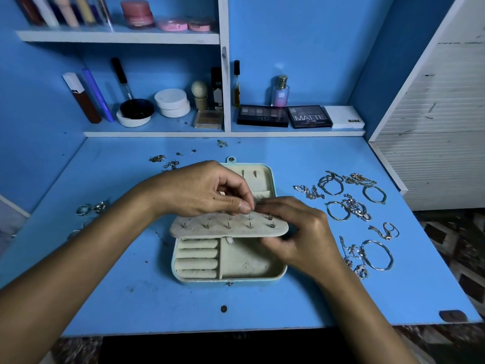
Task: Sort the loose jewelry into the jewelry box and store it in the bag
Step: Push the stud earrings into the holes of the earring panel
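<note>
Your left hand (210, 190) pinches a stud earring (249, 212) over the earring flap (228, 227); your right hand (296, 232) grips the flap's edge. If the flap tilts, the stud can slip and fall on the counter (301, 298).

Dim, cool blue-tinted light, soft shadows, wide-angle bending at the edges, slight softness throughout.

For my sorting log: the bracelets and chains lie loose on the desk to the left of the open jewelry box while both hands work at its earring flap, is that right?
Not quite. The head view shows the bracelets and chains on the desk to the right of the open jewelry box, not the left. The rest holds: the left hand and right hand work at the earring flap.
</note>
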A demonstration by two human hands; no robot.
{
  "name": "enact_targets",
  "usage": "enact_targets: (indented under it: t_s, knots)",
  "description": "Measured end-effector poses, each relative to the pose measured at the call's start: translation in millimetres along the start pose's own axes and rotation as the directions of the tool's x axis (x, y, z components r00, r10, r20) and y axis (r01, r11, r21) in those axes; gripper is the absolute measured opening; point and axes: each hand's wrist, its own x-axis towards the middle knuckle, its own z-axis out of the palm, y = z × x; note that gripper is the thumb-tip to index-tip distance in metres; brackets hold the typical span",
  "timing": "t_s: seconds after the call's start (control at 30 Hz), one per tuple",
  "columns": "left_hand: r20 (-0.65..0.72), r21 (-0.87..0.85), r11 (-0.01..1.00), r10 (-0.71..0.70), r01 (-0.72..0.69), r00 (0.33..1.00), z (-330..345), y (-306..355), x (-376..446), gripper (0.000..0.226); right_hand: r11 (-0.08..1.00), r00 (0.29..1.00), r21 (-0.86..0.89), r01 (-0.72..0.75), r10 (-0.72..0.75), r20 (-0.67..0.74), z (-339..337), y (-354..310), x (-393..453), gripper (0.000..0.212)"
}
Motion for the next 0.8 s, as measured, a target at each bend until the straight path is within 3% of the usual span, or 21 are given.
enact_targets:
  t_s: [0.8]
  knots:
    - [0.045,0.082,0.996,0.021,-0.025,0.999,0.0,-0.8,5.6,0.015,1.0,1.0,-0.014,0.002,-0.002,-0.003,0.3,0.0,-0.5,0.028]
